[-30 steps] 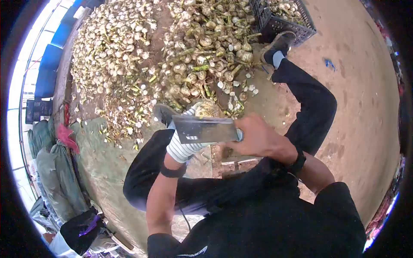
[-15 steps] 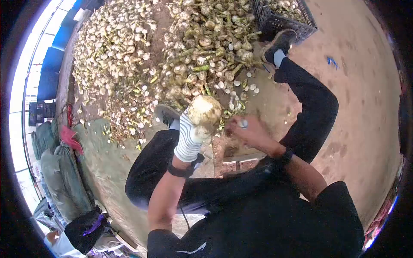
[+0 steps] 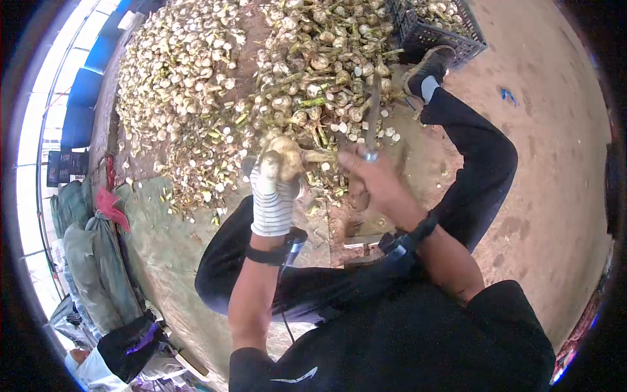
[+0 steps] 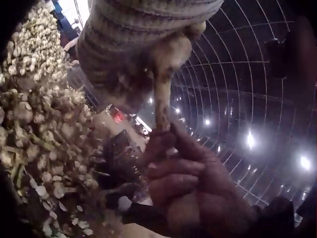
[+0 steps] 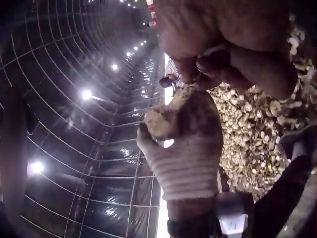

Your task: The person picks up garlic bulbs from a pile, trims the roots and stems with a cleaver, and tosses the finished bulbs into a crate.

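My left hand (image 3: 273,199), in a striped white glove, grips a garlic bulb (image 3: 287,157) over the lap. The bulb's stem (image 3: 320,155) points right, toward my bare right hand (image 3: 379,179). That hand holds a cleaver (image 3: 374,114) by its handle, blade pointing up and seen nearly edge-on. Its thumb and fingertips are at the stem's end; the left wrist view shows them pinching the stem (image 4: 162,101) below the bulb (image 4: 172,52). In the right wrist view, the gloved hand (image 5: 183,158) wraps the bulb (image 5: 161,121).
Ahead lies a large heap of garlic with stems (image 3: 313,65), a paler trimmed heap (image 3: 176,72) to its left. A black crate (image 3: 450,39) of garlic stands beyond the right shoe (image 3: 431,68). Filled sacks (image 3: 101,261) line the left side.
The cleaver lay flat across the bulb, then moved off and now points upward. The bulb has turned from its pale cut face to stem-rightward, and the right hand has come to the stem.
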The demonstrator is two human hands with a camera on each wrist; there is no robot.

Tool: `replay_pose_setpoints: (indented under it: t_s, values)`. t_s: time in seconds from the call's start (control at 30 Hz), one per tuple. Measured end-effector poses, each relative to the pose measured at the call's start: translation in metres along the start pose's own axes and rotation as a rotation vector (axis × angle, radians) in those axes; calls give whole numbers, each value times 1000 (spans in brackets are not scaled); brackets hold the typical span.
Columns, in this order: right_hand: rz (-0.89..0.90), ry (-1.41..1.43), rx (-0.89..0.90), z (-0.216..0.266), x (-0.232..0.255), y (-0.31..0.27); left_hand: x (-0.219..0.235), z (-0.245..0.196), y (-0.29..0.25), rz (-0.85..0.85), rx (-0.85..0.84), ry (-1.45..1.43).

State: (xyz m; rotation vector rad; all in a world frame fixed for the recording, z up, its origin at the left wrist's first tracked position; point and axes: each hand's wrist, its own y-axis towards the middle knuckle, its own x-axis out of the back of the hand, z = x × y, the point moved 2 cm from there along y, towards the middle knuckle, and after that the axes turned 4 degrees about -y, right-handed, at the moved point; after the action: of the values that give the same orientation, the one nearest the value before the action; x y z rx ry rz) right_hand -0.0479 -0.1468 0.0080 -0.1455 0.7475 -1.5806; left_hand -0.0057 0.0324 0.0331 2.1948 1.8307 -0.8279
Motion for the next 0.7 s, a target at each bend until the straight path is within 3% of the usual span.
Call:
replay_pose_setpoints:
  t_s: [0.1, 0.13, 0.2, 0.27, 0.33, 0.37, 0.4, 0.43, 0.47, 0.5, 0.53, 0.57, 0.6, 0.63, 0.67, 0.7]
  values:
    - [-31, -154, 182, 14, 15, 7, 2, 6, 1, -27, 78, 16]
    - [-37, -160, 181, 15, 18, 6, 1, 8, 1, -49, 131, 16]
    - [-237, -52, -4, 12, 23, 2, 1, 13, 4, -81, 150, -59]
    - [-216, 29, 43, 5, 17, -10, -2, 18, 5, -222, 155, -137]
    - [52, -64, -207, 1, 5, -23, -2, 24, 7, -221, 160, -147]
    - [223, -156, -219, -9, 4, -21, -2, 26, 8, -268, 143, -144]
    - [215, -147, -224, -32, 10, -16, -3, 28, 8, -312, 128, -141]
    - [290, -184, -321, -64, 18, -9, -2, 20, 9, -241, 132, -129]
    - [375, -230, -419, -86, 27, -2, 22, 24, 16, -410, 176, -323]
    - [380, -225, -427, -101, 31, 1, 11, 1, 21, -513, 2, -225]
    - [250, -285, -464, -115, 38, 1, 22, -26, 33, -439, -21, -207]
    - [123, -359, -501, -124, 45, 1, 57, -54, 61, -388, -347, -160]
    - [136, -368, -524, -121, 48, 1, 50, -109, 64, 140, -98, -635]
    - [77, -245, -475, -106, 48, 5, 30, -152, 72, 100, -302, -726]
    - [17, -113, -413, -89, 46, 10, 31, -176, 83, -125, -692, -261]
    - [4, -86, -360, -74, 47, 11, 27, -192, 95, -197, -726, -145]
